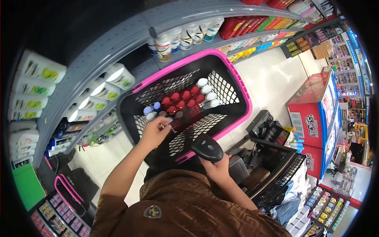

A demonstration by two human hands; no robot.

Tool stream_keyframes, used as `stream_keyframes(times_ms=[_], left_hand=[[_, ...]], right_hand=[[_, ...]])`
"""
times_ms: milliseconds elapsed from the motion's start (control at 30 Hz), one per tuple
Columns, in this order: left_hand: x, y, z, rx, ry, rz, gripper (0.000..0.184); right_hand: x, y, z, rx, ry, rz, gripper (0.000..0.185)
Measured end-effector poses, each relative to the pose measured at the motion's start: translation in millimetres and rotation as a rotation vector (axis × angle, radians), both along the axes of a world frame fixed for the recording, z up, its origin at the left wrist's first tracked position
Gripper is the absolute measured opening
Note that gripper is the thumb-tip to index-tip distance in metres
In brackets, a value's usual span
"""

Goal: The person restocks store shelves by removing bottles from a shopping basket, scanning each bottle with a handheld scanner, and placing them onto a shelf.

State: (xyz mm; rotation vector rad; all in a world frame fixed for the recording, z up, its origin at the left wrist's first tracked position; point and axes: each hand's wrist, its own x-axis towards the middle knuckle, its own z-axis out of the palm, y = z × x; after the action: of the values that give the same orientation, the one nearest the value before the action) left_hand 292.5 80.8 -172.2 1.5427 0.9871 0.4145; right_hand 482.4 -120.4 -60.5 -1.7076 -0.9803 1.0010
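A black basket with a pink rim (245, 89) stands in front of me beside the shelves. Inside it are several red-capped bottles (185, 95), white-capped ones (211, 96) at the right and bluish-capped ones (148, 110) at the left. My left hand (155, 132) is over the basket's near left part, its fingers curled together by the dark caps; whether they hold anything is hidden. My right hand (217, 166) grips a black handheld scanner (207, 148), which is held near the basket's near right rim.
Shelves with white bottles (106, 83) curve along the left and top. A black crate (272, 173) with dark items stands at the right, before a red and blue freezer (316, 122). Another pink-edged basket (77, 189) is at lower left.
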Motion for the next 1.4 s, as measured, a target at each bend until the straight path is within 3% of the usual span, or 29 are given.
stream_keyframes(times_ms=[67,133,333,367,500,600,667,733,800,900,933,1100,1200,1233,1267,1333,1400], left_hand=[[58.5,1.5,-24.4,0.149,0.152,-0.159,0.023],[122.1,0.9,-50.5,0.205,0.252,-0.33,0.03],[274.4,-9.2,-140.5,0.57,0.466,-0.398,0.052],[287.0,-9.2,-152.6,0.666,0.533,-0.393,0.058],[307.4,-5.1,-181.4,0.596,0.76,-0.556,0.06],[304.4,-10.0,-201.5,0.644,0.743,-0.535,0.059],[300.4,-11.5,-206.8,0.612,0.709,-0.494,0.053],[287.9,-14.7,-197.3,0.743,0.493,-0.404,0.026],[268.1,-15.9,-173.7,0.662,0.438,-0.374,0.027],[222.5,-7.5,-109.0,0.411,0.106,-0.224,0.052],[205.1,-0.8,-72.9,0.206,0.171,-0.259,0.051],[121.2,20.3,140.7,0.061,-0.071,-0.219,0.056],[69.6,12.5,202.4,-0.065,-0.545,0.027,0.079],[59.3,4.7,212.8,-0.175,-0.747,0.136,0.083],[47.0,-5.2,196.3,-0.106,-0.865,0.2,0.07],[9.0,-28.2,145.9,-0.222,-0.55,0.218,0.057],[-11.7,-44.1,117.7,-0.485,-0.548,0.441,0.046]], right_hand=[[24.3,-1.7,-10.8,0.049,0.128,-0.231,0.02],[50.4,-6.2,-15.6,-0.026,0.171,-0.266,0.02],[110.2,-15.0,-31.8,-0.022,0.163,-0.256,0.022],[116.8,-16.0,-32.6,-0.042,0.139,-0.251,0.023],[133.7,-19.1,-35.2,-0.073,0.139,-0.263,0.022],[139.0,-22.8,-38.4,-0.088,0.179,-0.256,0.022],[138.8,-20.1,-34.0,-0.062,0.066,-0.256,0.021],[138.4,-26.0,-33.4,-0.083,0.118,-0.263,0.022],[139.3,-29.2,-34.8,-0.084,0.171,-0.268,0.024],[132.6,-24.8,-31.5,-0.081,0.127,-0.29,0.019],[129.4,-21.3,-29.6,-0.061,0.136,-0.285,0.019],[91.2,-3.5,-16.4,0.184,0.21,-0.437,0.011],[57.7,15.5,11.1,0.331,0.322,-0.544,0.007],[46.2,19.6,17.6,0.388,0.336,-0.527,0.008],[34.6,22.2,23.7,0.439,0.348,-0.507,0.009],[9.5,19.9,34.3,0.419,0.371,-0.466,0.007],[-13.8,16.0,40.7,0.381,0.39,-0.414,0.005]])
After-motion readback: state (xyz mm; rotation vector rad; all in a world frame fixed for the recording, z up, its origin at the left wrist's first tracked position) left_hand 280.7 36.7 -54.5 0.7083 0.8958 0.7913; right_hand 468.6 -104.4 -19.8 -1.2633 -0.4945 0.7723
